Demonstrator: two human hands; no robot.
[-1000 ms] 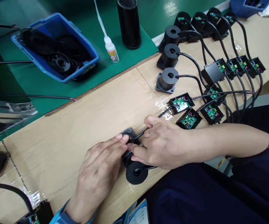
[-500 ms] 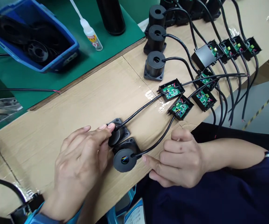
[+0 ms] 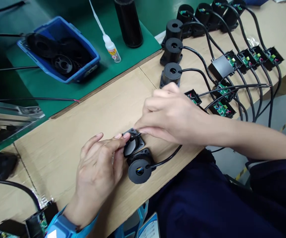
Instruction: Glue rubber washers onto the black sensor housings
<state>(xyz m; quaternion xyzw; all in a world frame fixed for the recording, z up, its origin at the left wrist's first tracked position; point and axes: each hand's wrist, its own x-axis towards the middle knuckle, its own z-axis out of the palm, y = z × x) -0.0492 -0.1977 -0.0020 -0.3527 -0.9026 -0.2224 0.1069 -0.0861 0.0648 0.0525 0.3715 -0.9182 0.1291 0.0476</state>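
Observation:
Two black ring-shaped coil housings lie near the front edge of the cardboard-covered bench. My left hand rests on the far housing, fingertips pressing its rim. My right hand reaches over from the right and pinches the black cable where it enters that housing. The near housing lies free with coloured wires showing in its hole; its cable runs right under my right forearm. Small open boxes with green circuit boards sit at the cable ends.
A row of finished black housings with cables stands at the back right. A blue bin of black parts, a glue bottle and a black cylinder sit on the green mat. A metal rail is at left.
My right hand has lifted from the bench edge near my lap and moved up and left onto the far housing's cable. My left hand stays on that housing.

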